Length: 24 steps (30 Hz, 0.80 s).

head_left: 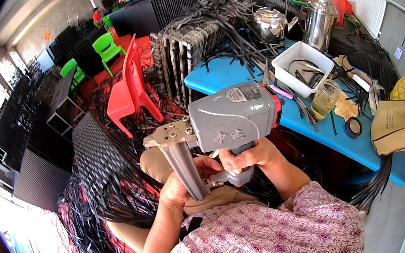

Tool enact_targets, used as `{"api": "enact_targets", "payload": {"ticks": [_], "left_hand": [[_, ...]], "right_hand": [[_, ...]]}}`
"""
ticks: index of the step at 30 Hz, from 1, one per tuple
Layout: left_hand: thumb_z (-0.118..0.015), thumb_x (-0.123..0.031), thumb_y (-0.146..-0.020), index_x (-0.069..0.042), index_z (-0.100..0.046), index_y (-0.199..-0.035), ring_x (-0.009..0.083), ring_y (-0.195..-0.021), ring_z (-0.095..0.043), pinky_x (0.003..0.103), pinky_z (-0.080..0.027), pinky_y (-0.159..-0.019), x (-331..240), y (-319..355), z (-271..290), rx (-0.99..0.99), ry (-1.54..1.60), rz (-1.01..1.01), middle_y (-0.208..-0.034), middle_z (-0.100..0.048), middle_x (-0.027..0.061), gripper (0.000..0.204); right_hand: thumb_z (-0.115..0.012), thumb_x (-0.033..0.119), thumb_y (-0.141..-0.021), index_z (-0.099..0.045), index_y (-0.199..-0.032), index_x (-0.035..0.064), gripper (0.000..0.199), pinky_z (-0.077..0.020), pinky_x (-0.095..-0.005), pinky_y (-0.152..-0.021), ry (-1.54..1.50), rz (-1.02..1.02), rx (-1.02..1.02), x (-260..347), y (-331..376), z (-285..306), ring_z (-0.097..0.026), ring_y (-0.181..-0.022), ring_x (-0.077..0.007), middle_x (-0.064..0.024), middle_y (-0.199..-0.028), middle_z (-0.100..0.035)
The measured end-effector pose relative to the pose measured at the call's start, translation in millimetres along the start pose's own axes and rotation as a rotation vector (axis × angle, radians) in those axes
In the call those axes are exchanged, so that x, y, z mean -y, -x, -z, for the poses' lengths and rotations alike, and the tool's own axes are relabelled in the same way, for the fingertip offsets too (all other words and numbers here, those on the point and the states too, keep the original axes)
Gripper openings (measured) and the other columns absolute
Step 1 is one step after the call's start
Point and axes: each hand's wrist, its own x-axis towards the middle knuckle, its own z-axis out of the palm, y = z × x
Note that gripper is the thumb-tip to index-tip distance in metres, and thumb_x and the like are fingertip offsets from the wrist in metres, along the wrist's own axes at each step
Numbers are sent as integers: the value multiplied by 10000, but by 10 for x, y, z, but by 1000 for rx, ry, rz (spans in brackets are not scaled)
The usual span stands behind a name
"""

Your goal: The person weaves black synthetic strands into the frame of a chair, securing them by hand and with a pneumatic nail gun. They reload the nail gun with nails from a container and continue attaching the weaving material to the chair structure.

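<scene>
A grey pneumatic nail gun (227,118) with a red-edged end cap is held up over my lap. My right hand (257,154) is wrapped round its handle, below the grey body. My left hand (176,187) is closed about the lower part of the long metal magazine (183,167), with some fingers hidden behind it. The brass-coloured nose (167,133) points left. To the right of the tool stands a blue table (288,115).
On the table are a white plastic bin (302,65) with small tools, a glass jar (326,99), a tape roll (353,127), a kettle (270,25) and a steel jug (319,24). A red chair (129,92) stands among black strips (90,243). A person (337,1) is at the back right.
</scene>
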Motion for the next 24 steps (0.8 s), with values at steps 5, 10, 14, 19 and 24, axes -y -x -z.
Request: {"api": "enact_targets", "payload": {"ticks": [5,10,14,19,24], "left_hand": [[-664,-581,-766,57,-586,-1089,226,-959,-599,356,-455,-903,-286,-45,-186,71,-237,-185,-1072,-619,128,720],[-395,-705,-871,60,-621,-1017,282,-833,-634,387,-492,-819,-284,-135,-349,17,-34,-342,-925,-647,177,812],[-221,-763,-880,23,-604,-827,204,-521,-530,302,-454,-556,-398,-135,-463,-71,-2,-493,-562,-542,109,877],[-343,-703,-897,-17,-555,-742,184,-479,-482,295,-400,-506,-516,-132,-384,-382,-230,-650,-534,-497,76,734],[-283,-623,-965,-28,-518,-1024,158,-519,-495,278,-428,-505,-484,-319,-269,-479,-200,-583,-679,-543,87,642]], "right_hand": [[-645,55,-699,-522,-1116,-30,442,-454,-289,-488,11,13,67,113,-49,136,-535,-506,-155,-82,-676,-571],[-629,22,-701,-468,-1215,-30,542,-458,-297,-485,8,11,40,214,-102,135,-536,-485,-161,-91,-672,-572],[-641,33,-730,-517,-1131,-17,423,-458,-294,-497,62,30,0,163,-268,172,-551,-504,-150,-73,-693,-582],[-684,124,-825,-582,-1039,16,260,-481,-268,-682,394,72,-198,-58,-584,340,-598,-770,-117,-46,-902,-628],[-697,130,-810,-473,-1201,12,466,-472,-291,-822,469,249,-465,-522,-740,524,-574,-921,-120,-53,-1003,-602]]}}
